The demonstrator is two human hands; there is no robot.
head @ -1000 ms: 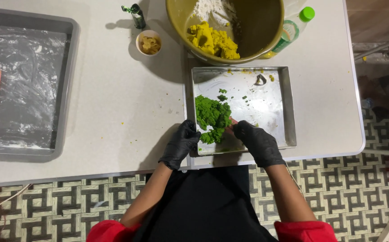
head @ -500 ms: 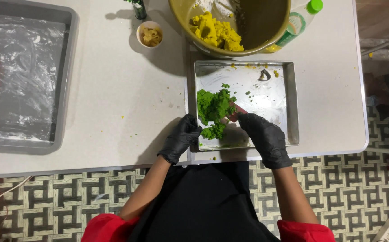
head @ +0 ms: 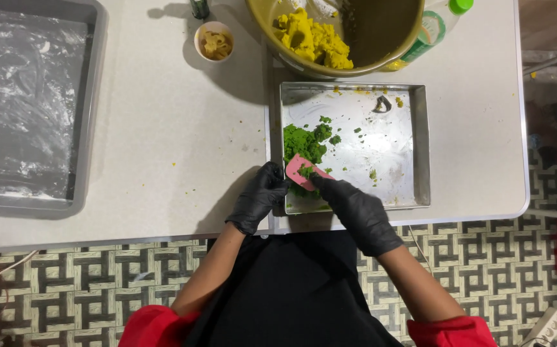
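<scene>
The green dough [head: 304,144] lies in the near-left part of the square metal tray [head: 420,148], heaped against the tray's left wall. It is bright green, coarse and crumbly, with an uneven, torn surface. Small green crumbs lie loose on the tray floor just beyond and to the right of the heap.

The right hand [head: 355,209], in a black glove, holds a pink scraper [head: 301,168]. Its fingers are closed on the near end of the blade, and the far end rests against the near side of the dough. Green residue clings to the blade. The left hand [head: 259,196], also gloved, rests at the tray's near-left corner, fingers curled together over the rim beside the dough; whether they clamp the rim cannot be told.

Risk, as a judgement: the heap sits tight against the left wall, so a hard push with the scraper could send crumbs over the rim onto the white table [head: 163,141]. The tray overhangs nothing visible, but a loose left-hand grip could let it slide. Dry dough may break apart rather than gather.

Beyond the tray's far edge stands a large olive bowl [head: 388,38] holding yellow dough [head: 310,38]. A small cup [head: 214,42] stands left of the bowl. A floured grey baking tray [head: 86,128] lies well to the left.
</scene>
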